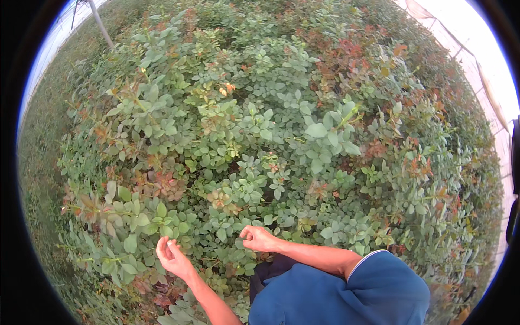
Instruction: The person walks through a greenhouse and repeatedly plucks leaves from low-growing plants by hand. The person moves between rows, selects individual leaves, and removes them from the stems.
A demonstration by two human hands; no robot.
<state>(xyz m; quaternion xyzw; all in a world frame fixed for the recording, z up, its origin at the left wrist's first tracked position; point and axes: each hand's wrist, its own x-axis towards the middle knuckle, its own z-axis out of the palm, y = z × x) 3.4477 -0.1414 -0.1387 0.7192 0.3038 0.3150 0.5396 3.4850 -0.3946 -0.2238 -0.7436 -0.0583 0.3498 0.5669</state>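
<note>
My left hand (172,258) is at the lower left of the head view, with its fingers loosely bent and nothing visible in them. Just beyond its fingertips is a leafy green rose shoot (164,219); whether they touch it I cannot tell. My right hand (259,239) hovers in front of my body over low rose foliage (221,227). Its index finger and thumb are curled with a small gap between them, and I see nothing held there. Dense rose bushes (252,122) with green and reddish leaves spread before me.
A taller rose shoot (331,130) rises at right of centre. One pale orange withered bloom or leaf (227,88) stands out farther back. At the upper left is a slanted post (100,24); light sheeting (479,77) borders the plants on the right.
</note>
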